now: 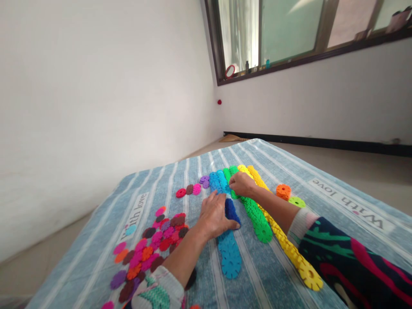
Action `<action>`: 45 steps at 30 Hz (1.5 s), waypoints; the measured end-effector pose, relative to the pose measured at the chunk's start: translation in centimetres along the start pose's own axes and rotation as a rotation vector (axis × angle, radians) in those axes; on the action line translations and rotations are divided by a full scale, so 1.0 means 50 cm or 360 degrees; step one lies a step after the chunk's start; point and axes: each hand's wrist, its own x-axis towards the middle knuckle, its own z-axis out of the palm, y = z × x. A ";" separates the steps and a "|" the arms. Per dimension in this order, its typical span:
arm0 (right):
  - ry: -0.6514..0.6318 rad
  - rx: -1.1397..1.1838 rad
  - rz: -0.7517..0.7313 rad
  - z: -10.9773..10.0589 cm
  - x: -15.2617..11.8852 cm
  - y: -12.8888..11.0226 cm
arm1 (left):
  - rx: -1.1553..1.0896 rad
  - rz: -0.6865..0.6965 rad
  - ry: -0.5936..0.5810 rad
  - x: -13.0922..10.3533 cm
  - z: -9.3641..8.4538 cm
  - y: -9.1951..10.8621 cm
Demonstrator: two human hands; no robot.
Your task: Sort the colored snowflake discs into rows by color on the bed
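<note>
Notched plastic discs lie in overlapping colour rows on a striped cloth. My left hand (214, 213) is curled over a short row of dark blue discs (232, 212), thumb at its near end and fingers at its far side. Light blue discs (230, 255) extend beneath and in front of that hand. My right hand (242, 184) is closed in a pinch at the far end, beside the green row (257, 221) and the light blue discs; what its fingertips hold is hidden. The yellow row (292, 253) passes under my right forearm.
Mixed loose discs (169, 231) spread over the left of the cloth (96, 240). Small piles of purple discs (204, 181) and pink discs (196, 189) sit farther back. Orange discs (283, 192) and a lime disc (296, 201) lie right. White walls stand beyond.
</note>
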 end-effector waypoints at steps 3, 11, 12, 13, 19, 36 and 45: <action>-0.0025 -0.0025 0.0001 -0.002 0.003 -0.001 | 0.0026 0.0013 -0.0014 0.004 -0.001 0.001; -0.0063 -0.0058 -0.0010 0.001 0.010 -0.001 | 0.0059 0.0011 -0.0041 0.010 0.002 0.000; -0.0073 -0.0057 -0.0012 0.001 0.010 -0.002 | 0.0057 0.0011 -0.0044 0.010 0.002 0.001; -0.0084 -0.0056 -0.0016 0.001 0.011 -0.002 | 0.0054 0.0012 -0.0047 0.010 0.002 0.001; -0.0134 -0.0063 -0.0040 0.000 0.020 -0.003 | 0.0023 0.0024 -0.0048 0.008 0.002 0.000; -0.0331 -0.0030 -0.0062 -0.003 0.043 0.001 | -0.0030 0.0029 -0.0035 0.001 0.003 0.004; -0.0446 0.0024 -0.0074 -0.009 0.048 -0.001 | -0.0024 0.0034 -0.0047 -0.001 0.007 0.004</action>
